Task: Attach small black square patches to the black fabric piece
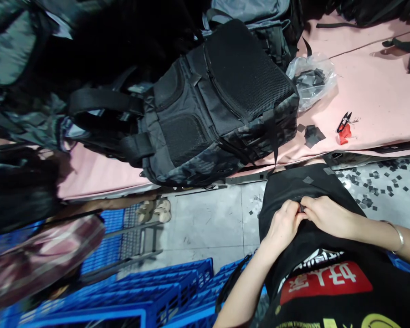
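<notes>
Over my lap, on the black apron (294, 182), my left hand (284, 227) and my right hand (324, 217) meet fingertip to fingertip. Both are closed in a pinch on a small dark piece (301, 208). It looks like one of the little black squares, though my fingers cover most of it. Beyond them a black backpack (205, 109) with mesh padding lies on the pink table (372, 105), its straps towards the left. Loose black squares (313, 135) rest at its right end, beside small thread snips (344, 122) and a red scrap (345, 135).
A clear plastic bag (310, 82) of black pieces leans by the backpack. More bags (253, 11) are piled behind. Blue crates (177, 296) stand below left, near a person's plaid sleeve (54, 255). Black squares litter the floor (379, 182) at the right.
</notes>
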### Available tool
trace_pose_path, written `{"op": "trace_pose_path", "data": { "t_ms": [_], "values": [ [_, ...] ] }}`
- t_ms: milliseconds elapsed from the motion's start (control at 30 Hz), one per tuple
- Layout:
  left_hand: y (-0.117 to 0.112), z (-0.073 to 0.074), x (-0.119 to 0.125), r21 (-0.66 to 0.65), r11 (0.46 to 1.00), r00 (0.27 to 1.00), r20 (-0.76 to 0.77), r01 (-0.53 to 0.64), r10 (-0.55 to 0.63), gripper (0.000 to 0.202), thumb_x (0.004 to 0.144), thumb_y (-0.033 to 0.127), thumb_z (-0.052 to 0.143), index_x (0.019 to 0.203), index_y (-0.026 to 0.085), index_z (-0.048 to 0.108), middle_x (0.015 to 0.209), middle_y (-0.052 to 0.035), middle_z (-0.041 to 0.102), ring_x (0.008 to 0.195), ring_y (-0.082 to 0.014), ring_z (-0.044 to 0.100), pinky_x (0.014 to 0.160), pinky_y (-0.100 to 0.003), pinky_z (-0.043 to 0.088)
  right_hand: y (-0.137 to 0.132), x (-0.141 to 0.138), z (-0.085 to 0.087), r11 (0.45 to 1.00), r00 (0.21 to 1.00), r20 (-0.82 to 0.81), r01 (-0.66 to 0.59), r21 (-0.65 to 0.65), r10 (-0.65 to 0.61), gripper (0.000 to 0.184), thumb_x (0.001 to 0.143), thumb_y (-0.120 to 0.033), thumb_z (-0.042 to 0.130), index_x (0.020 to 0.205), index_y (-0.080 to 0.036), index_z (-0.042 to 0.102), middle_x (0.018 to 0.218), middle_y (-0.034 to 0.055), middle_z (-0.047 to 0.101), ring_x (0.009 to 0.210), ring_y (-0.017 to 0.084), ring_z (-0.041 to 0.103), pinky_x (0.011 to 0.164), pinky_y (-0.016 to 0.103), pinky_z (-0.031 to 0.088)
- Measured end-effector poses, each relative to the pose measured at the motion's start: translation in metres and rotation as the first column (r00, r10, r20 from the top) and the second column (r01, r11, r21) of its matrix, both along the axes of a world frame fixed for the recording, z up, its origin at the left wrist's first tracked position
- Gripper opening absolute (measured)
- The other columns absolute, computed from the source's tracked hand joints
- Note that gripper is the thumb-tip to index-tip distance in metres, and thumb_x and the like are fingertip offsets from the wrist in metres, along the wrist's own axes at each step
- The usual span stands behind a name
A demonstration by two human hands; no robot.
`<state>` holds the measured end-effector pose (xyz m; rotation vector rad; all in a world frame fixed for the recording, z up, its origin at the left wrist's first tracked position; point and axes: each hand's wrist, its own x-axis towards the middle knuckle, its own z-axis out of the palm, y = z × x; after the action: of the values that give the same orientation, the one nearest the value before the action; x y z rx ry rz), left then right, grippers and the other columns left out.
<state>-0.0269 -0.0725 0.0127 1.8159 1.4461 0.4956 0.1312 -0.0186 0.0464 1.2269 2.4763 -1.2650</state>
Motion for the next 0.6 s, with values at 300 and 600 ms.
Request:
{"op": "trace_pose_path", "data": {
  "t_ms": [300,600],
  "values": [
    [0.002,-0.001,-0.002,0.075,0.997,0.997,0.071,0.013,-0.019,0.022,0.087,0.025,0.036,0.067,0.019,0.043,0.064,0.0007,0.044,0.060,-0.0115,0.042,0.057,-0.024,0.036,-0.014,0.002,-0.014,0.994,0.994,-0.078,0.087,0.067,-0.081,0.016,0.085,-0.011,0.033,0.078,-0.016,0.047,0.065,0.0042,0.059,0.059,0.016,0.060,0.053,0.024,0.037],
    [-0.023,-0.008,0.004,-0.191,0.892,0.776,0.440,-0.410,0.451,0.034,0.086,0.044,0.038,0.064,0.018,0.042,0.055,0.0034,0.039,0.050,-0.0082,0.037,0.050,-0.022,0.034,-0.005,0.013,-0.013,0.722,0.712,-0.396,0.224,-0.654,-0.580,0.030,0.086,-0.043,0.043,0.078,-0.014,0.050,0.054,-0.0004,0.058,0.046,0.010,0.056,0.047,0.022,0.046]
  ]
}}
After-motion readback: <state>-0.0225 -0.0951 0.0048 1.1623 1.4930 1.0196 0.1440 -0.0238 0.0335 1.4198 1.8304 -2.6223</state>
